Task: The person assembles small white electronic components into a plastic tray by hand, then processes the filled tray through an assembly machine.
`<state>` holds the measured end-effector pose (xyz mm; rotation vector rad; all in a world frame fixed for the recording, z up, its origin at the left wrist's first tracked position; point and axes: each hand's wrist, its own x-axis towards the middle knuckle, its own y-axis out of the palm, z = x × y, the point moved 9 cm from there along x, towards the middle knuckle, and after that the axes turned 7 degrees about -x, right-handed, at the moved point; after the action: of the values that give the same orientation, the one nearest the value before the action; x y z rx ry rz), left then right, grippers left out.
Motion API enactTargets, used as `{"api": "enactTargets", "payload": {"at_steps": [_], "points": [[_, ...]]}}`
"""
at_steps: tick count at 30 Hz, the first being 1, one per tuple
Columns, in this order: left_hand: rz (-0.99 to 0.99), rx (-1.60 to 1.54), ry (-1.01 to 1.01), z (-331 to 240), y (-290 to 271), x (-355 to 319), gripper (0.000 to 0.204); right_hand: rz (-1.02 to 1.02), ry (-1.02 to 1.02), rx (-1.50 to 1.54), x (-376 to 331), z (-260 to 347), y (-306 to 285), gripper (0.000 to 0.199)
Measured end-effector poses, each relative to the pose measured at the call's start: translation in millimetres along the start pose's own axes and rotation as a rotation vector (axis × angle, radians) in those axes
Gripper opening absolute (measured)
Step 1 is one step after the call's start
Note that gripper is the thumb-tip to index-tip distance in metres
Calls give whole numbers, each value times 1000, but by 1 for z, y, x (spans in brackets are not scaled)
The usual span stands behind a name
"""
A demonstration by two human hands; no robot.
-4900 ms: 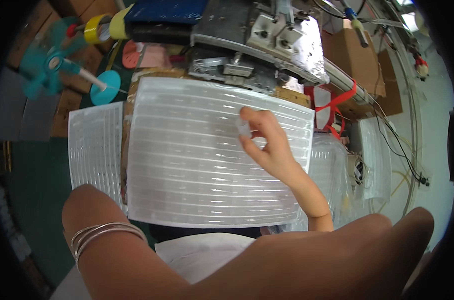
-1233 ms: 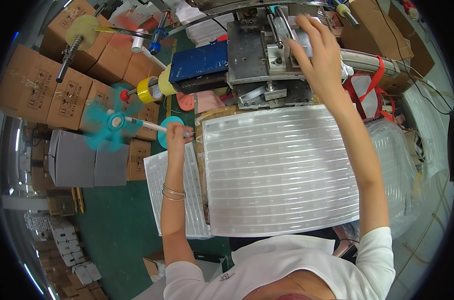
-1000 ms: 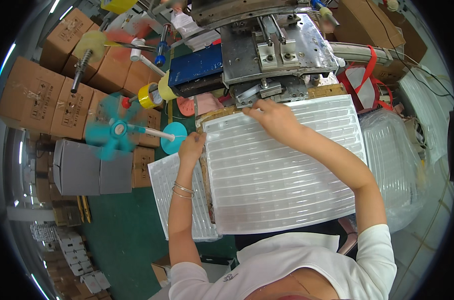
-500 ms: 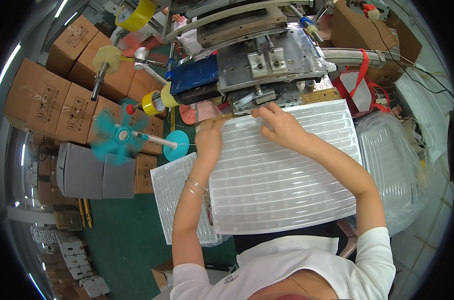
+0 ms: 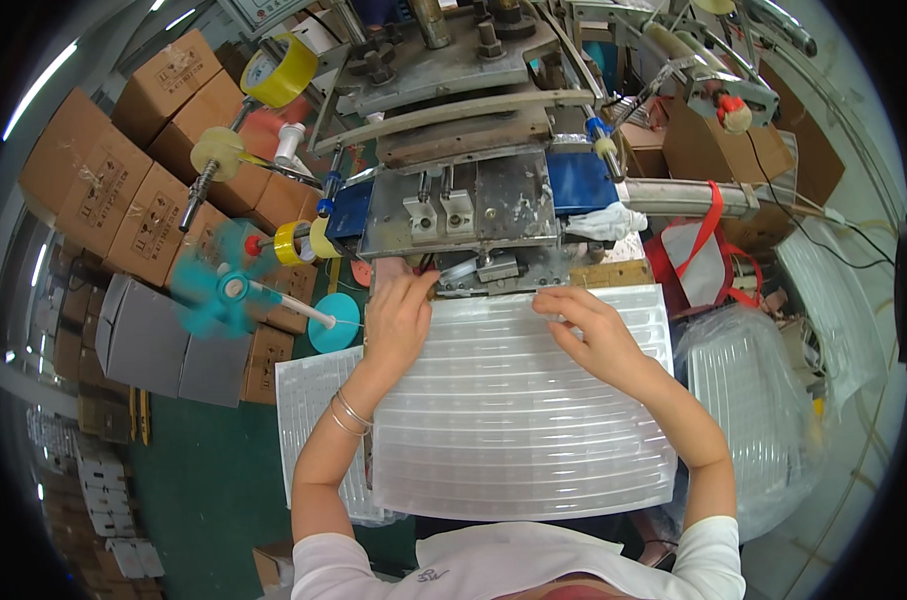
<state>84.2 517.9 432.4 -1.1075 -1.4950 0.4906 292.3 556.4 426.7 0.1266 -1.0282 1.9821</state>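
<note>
A large translucent white ribbed plastic tray (image 5: 524,430) lies in front of me, its far edge against a metal press (image 5: 454,90). At the tray's far left corner is my left hand (image 5: 396,325), fingers drawn together and reaching to a small metal fixture (image 5: 499,270); anything between the fingertips is hidden. Over the tray's far right part hovers or rests my right hand (image 5: 604,340), fingers bent and thumb apart, with nothing seen in it. Just beyond the hands is the press's sliding metal plate (image 5: 519,215), carrying two upright brackets (image 5: 442,215) above blue surfaces (image 5: 584,180).
More ribbed trays lie to the left (image 5: 319,430), and bagged ribbed trays (image 5: 749,400) to the right. A turquoise fan (image 5: 234,288), tape rolls (image 5: 279,70) and cartons (image 5: 89,190) stand left. A red-and-white bag (image 5: 699,260) hangs right of the press.
The sliding metal plate has moved left beneath the press, uncovering blue surface on its right. The view has tilted up, showing more of the press. My hands stay near the tray's far edge.
</note>
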Motion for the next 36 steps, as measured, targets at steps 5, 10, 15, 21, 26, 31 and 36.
{"api": "enactTargets", "payload": {"at_steps": [5,10,15,21,26,31,36], "points": [[-288,77,27,-27,-39,74,29,-61,116,7,7,-7,-33,26],[-98,300,33,-30,0,144,29,-337,96,-219,32,-11,-66,26],[-147,-95,89,-57,-23,123,21,-529,-58,-372,75,10,-62,24],[7,-728,182,-108,-116,54,24,-406,-68,-682,140,3,-33,16],[84,-1025,199,-137,-152,43,22,-430,-117,-750,156,-1,-25,16],[470,-149,-129,-130,-164,11,21,-475,-147,-716,158,2,-18,18],[286,-440,-479,-123,-184,16,18,-593,-238,-721,123,15,-27,28]]}}
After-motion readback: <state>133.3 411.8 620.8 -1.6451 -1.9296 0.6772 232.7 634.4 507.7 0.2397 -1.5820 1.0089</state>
